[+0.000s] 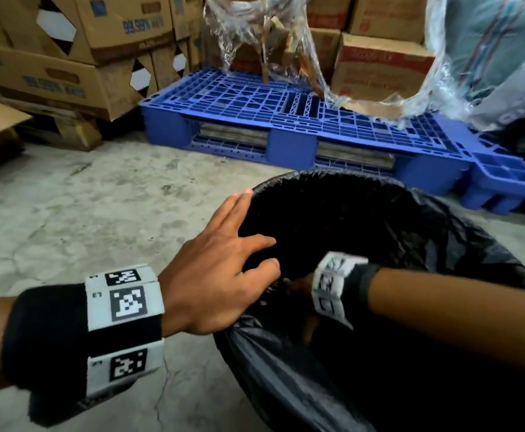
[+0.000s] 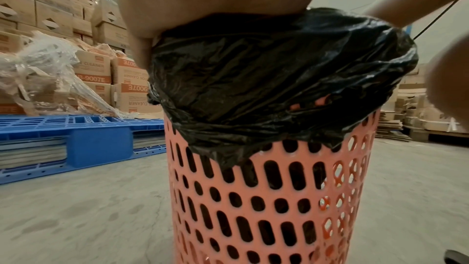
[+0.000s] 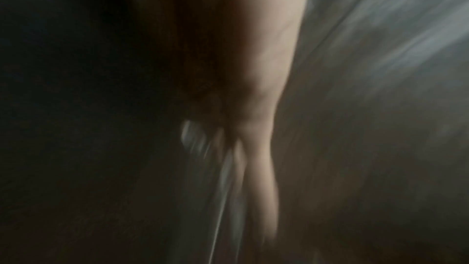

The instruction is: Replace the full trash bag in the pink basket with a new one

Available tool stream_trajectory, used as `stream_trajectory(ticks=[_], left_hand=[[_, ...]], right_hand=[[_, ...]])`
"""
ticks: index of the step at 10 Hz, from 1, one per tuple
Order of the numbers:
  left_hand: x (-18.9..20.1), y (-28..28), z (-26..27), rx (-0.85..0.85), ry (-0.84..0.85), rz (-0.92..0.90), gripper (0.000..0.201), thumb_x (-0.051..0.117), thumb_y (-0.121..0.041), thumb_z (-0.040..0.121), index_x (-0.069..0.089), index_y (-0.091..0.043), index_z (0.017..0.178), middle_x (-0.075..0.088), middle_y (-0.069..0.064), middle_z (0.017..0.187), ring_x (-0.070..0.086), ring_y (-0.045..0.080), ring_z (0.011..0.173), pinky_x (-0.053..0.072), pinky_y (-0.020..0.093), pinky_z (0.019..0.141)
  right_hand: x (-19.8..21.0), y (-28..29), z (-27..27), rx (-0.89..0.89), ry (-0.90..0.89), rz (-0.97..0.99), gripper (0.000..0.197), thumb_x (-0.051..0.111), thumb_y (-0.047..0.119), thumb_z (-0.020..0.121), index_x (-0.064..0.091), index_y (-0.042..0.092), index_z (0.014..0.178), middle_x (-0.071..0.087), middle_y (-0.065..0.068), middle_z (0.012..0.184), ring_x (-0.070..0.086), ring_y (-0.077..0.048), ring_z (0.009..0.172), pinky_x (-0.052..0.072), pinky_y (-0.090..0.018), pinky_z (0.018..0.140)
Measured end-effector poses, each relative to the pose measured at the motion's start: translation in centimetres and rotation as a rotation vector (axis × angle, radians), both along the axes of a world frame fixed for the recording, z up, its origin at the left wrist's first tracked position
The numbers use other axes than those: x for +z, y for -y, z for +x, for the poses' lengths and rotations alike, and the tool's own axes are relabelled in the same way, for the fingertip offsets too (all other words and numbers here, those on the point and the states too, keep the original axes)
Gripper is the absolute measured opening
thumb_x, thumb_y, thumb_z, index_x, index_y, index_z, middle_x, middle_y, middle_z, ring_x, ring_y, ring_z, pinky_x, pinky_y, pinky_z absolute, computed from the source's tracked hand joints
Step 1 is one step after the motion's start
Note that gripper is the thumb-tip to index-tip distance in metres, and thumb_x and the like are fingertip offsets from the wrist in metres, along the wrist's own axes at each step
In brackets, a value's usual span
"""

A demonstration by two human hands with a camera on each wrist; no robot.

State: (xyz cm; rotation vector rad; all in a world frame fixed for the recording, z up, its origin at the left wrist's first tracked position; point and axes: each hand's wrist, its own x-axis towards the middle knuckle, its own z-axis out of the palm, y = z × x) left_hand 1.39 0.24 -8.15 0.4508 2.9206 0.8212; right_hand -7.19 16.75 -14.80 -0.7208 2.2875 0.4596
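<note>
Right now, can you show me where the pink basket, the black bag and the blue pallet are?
pink basket (image 2: 266, 208): left wrist view, on its holed side wall.
black bag (image 2: 266, 79): left wrist view, on the part folded over the basket's rim.
blue pallet (image 1: 255, 98): head view, on its slatted top.

A blue pallet (image 1: 286, 101) lies on concrete before stacked cardboard boxes (image 1: 52, 51).

Hiding inside the black trash bag (image 1: 379, 238) past the wrist: the right hand (image 1: 309, 307), its grip impossible to judge. Smearing across the right wrist view: blurred fingers (image 3: 259, 178) against dark plastic, nothing sharp. Covering the pink basket (image 2: 266, 208) entirely from the head view, showing only from the left wrist, bottom cut off. Swallowing any contents in darkness.
</note>
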Motion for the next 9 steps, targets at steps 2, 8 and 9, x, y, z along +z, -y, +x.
stream_trajectory(ticks=[2,8,9], left_hand=[[-0.3,0.1,-0.3,-0.002,-0.035,-0.009,0.075,0.021,-0.069,0.064,0.048,-0.041,0.128,-0.007,-0.009,0.159,-0.012,0.002,0.143,0.014,0.04,0.118],[1.4,-3.2,-7.1,-0.033,-0.186,0.118,0.075,0.031,-0.063,0.079,0.013,-0.032,0.146,0.01,-0.013,0.156,0.001,-0.001,0.141,0.007,0.025,0.114],[-1.0,-1.3,-3.0,0.134,-0.345,0.391,0.061,0.028,-0.066,0.079,0.022,-0.049,0.137,0.013,-0.028,0.149,0.003,-0.023,0.132,0.009,0.024,0.112]], right_hand=[[11.8,-1.9,0.2,-0.015,0.007,-0.071,0.054,0.074,0.044,0.074,0.063,0.017,0.12,0.069,-0.003,0.116,0.063,-0.021,0.103,0.051,-0.034,0.092],[10.0,-22.7,15.0,-0.531,-0.557,-0.51,0.117,-0.016,0.096,0.041,0.012,0.048,0.144,-0.011,0.026,0.152,-0.01,0.001,0.142,-0.005,-0.035,0.119],[7.9,-23.4,17.4,-0.688,-0.627,-0.62,0.084,-0.014,0.098,0.038,0.002,0.077,0.118,-0.014,0.05,0.134,0.006,0.003,0.142,0.01,-0.032,0.116]])
